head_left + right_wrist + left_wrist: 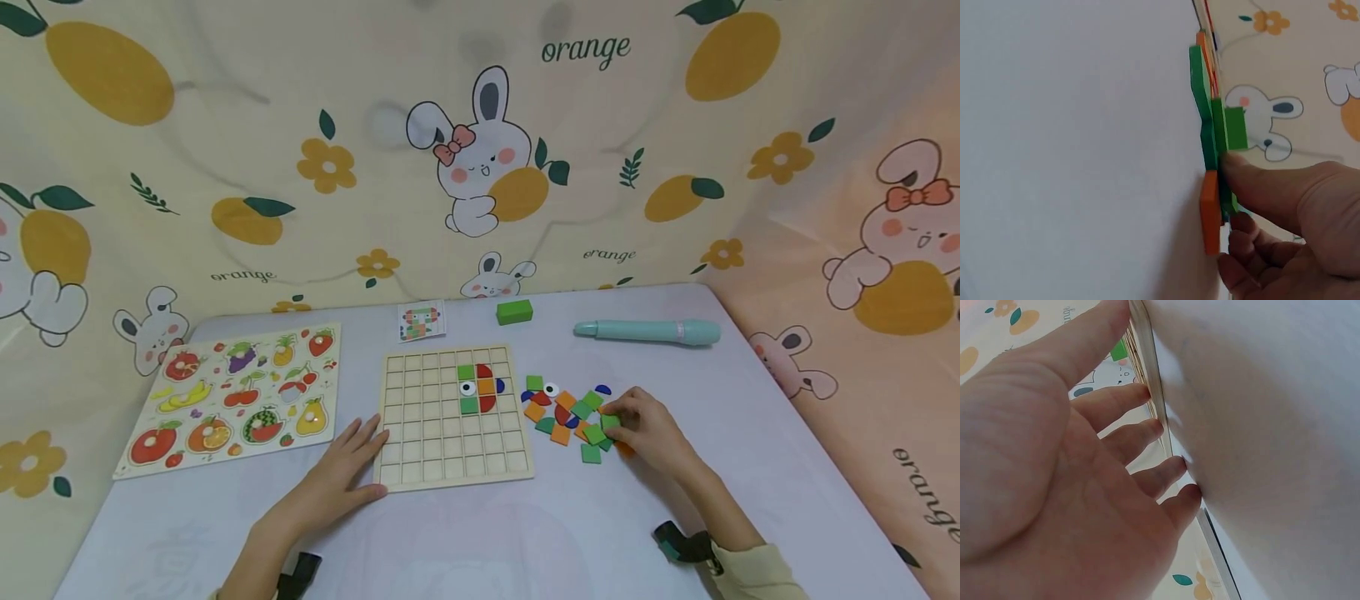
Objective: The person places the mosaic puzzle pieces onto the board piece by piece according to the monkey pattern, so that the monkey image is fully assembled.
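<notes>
A wooden grid board [423, 454] lies mid-table. On its upper right, green squares, red rounded pieces, an orange square, a blue half-round and a white eye piece [468, 388] form a small figure. My left hand [341, 471] rests at the board's left edge, fingers spread and fingertips touching it, also in the left wrist view. Right of the board is a loose pile of coloured pieces [559, 434]. At its right side my right hand [651, 433] pinches a green square [611, 422] between thumb and fingers. The right wrist view shows the thumb against green pieces, an orange piece [1210, 212] beside them.
On the left lies a fruit puzzle board [281, 396]. Behind the grid are a pattern card [422, 322] and a green block [514, 312]. A teal pen-shaped object [647, 332] lies at back right. Patterned cloth [337, 233] hangs behind the table.
</notes>
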`<state>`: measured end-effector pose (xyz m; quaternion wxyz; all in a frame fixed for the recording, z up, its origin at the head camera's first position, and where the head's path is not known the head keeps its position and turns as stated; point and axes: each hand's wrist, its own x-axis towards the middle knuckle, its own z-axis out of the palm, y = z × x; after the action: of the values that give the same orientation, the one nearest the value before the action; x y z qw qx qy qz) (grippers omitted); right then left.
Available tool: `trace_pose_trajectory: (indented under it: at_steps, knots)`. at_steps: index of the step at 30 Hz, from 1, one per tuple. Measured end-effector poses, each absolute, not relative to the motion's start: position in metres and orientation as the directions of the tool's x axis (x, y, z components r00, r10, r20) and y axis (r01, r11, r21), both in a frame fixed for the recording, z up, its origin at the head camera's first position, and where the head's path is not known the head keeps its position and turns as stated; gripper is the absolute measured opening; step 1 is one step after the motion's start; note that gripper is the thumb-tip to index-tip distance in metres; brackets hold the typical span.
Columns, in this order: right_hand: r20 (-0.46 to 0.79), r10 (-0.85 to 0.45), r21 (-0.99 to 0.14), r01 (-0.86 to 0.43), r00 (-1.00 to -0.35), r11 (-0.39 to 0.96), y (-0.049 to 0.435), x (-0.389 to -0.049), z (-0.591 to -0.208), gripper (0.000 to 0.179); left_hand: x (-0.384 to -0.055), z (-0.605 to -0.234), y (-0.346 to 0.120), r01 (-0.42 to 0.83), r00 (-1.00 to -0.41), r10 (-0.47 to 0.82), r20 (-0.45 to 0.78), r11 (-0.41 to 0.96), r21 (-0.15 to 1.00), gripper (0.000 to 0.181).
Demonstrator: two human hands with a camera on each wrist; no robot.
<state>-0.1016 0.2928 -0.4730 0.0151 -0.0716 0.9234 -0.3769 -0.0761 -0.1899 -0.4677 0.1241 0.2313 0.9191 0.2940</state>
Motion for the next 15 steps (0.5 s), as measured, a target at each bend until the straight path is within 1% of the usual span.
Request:
trace_pose_trajectory:
  at_steps: [3, 9, 12, 15]
  knots:
    - [0.016, -0.144, -0.686, -0.116, -0.989, 0.718, 0.292, -0.101, -0.470, 0.020, -0.076, -0.467, -0.190, 0.354, -0.862, 0.499, -0.090, 0.720, 0.597, 0.076]
    - [0.002, -0.186, -0.677, -0.138, -0.983, 0.723, 0.289, -0.108, -0.459, 0.018, -0.076, -0.469, -0.191, 0.358, -0.860, 0.502, -0.091, 0.722, 0.592, 0.076]
    - [0.018, -0.205, -0.705, -0.157, -0.979, 0.691, 0.281, -0.117, -0.452, 0.015, -0.076, -0.469, -0.190, 0.360, -0.860, 0.503, -0.088, 0.719, 0.594, 0.076]
    - [0.023, -0.244, -0.752, -0.178, -0.970, 0.635, 0.260, -0.130, -0.446, 0.018, -0.076, -0.469, -0.190, 0.355, -0.862, 0.498, -0.090, 0.722, 0.594, 0.076]
